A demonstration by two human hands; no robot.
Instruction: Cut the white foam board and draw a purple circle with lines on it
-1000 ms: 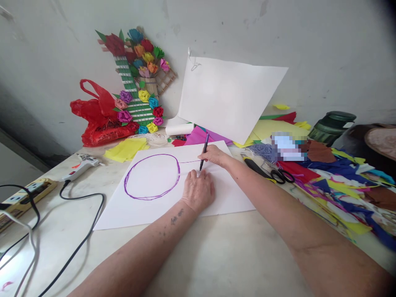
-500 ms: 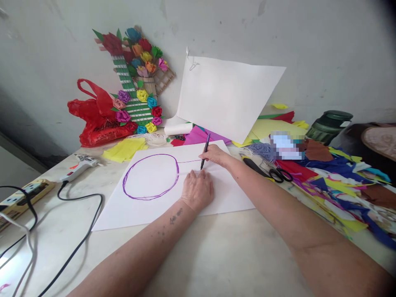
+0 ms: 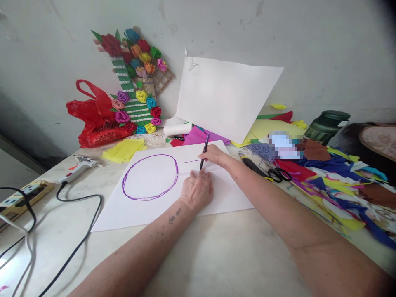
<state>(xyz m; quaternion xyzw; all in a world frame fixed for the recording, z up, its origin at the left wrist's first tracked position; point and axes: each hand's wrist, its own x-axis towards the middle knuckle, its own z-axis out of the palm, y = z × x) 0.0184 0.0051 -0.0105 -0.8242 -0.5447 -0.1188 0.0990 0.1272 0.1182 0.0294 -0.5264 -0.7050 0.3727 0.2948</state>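
A large white sheet of paper (image 3: 148, 214) lies on the tabletop. Drawn on its left half is a rough purple circle (image 3: 124, 186), and a thin line runs right from the circle's upper right edge. My right hand (image 3: 215, 156) grips a dark marker pen (image 3: 204, 149), held nearly upright with its tip down at the paper, close by my left fingertips. My left hand (image 3: 197, 189) rests palm down on the sheet, right of the circle, fingers stretched forward. My right fingers partly cover the thin line.
Black scissors (image 3: 280, 175), a utility knife (image 3: 255, 168) and many coloured paper scraps (image 3: 337, 202) lie at right. Behind stand a white board (image 3: 229, 95), a paper-flower craft (image 3: 136, 103) and a red plastic bag (image 3: 95, 119). Cables (image 3: 100, 206) and a power strip (image 3: 26, 198) lie left.
The whole view has shifted very slightly. Both hands and the marker pen stay in nearly the same place on the paper, and the drawn lines look the same.
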